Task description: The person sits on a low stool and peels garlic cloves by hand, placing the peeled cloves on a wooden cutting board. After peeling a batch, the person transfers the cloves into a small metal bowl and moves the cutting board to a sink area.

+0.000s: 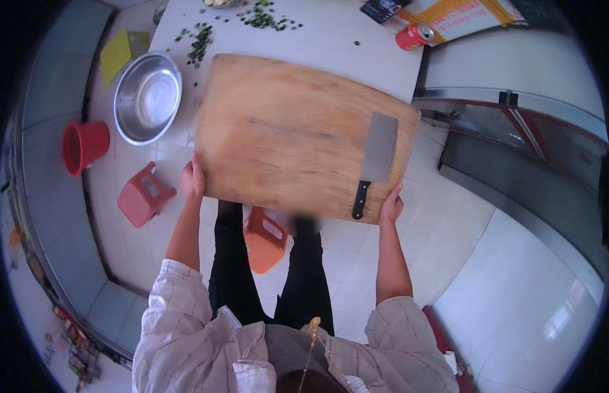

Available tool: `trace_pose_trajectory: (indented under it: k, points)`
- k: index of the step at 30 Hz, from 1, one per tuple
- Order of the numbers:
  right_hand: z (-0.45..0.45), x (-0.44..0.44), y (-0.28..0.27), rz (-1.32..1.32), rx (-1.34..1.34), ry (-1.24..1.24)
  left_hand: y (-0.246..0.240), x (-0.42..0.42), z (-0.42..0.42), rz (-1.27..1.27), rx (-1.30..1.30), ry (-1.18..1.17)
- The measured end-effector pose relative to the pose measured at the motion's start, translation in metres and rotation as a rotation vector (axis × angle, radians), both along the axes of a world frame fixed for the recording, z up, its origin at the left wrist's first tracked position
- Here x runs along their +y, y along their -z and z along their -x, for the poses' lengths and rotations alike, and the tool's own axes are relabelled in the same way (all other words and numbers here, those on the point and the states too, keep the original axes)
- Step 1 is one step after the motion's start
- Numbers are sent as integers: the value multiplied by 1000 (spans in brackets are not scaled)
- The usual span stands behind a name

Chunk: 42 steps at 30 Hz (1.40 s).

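A large wooden cutting board [294, 132] spans the space before me, its far part over the white table. My left hand [193, 177] grips its left edge, with the thumb on top. Its right edge, near the corner, is held by my right hand [392, 205]. Flat on the board's right side lies a cleaver [378, 152], black handle towards me, close to my right hand. The fingers under the board are hidden. Chopped green pieces [200, 44] are scattered on the table beyond the board.
A steel basin [148, 98] is at the left table edge. Red bucket [85, 146], pink stool [146, 195] and orange stool [265, 240] stand on the floor. A red drink can [413, 37] and a printed bag [464, 19] are at the far right.
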State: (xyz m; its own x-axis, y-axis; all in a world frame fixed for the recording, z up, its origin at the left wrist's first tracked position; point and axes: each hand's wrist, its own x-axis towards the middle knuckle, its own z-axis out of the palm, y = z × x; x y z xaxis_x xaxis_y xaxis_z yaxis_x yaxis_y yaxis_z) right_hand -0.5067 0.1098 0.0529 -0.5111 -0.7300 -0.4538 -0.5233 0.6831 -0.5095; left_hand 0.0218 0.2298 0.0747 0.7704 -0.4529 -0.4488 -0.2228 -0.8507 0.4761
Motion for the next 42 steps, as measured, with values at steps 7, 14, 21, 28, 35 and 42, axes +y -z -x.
trace_pose_trajectory:
  k: [7, 14, 21, 28, 35, 42]
  points:
    - [25, 17, 4, 76, -9, 134, -26, -5, 33, -7, -119, -30]
    - [59, 65, -52, 223, -172, 92, -45, 75, 56, 240, -109, -154]
    - [34, 77, -193, 361, -282, -164, -143, 228, 94, 384, -111, -416]
    - [-96, 88, -299, 427, -246, -600, -196, 382, 88, 506, -183, -735]
    - [-351, 183, -346, 416, -411, -870, -281, 566, -1, 415, -360, -1092]
    - [-568, 290, -394, 144, -456, -1233, -419, 719, -64, 172, -452, -1298]
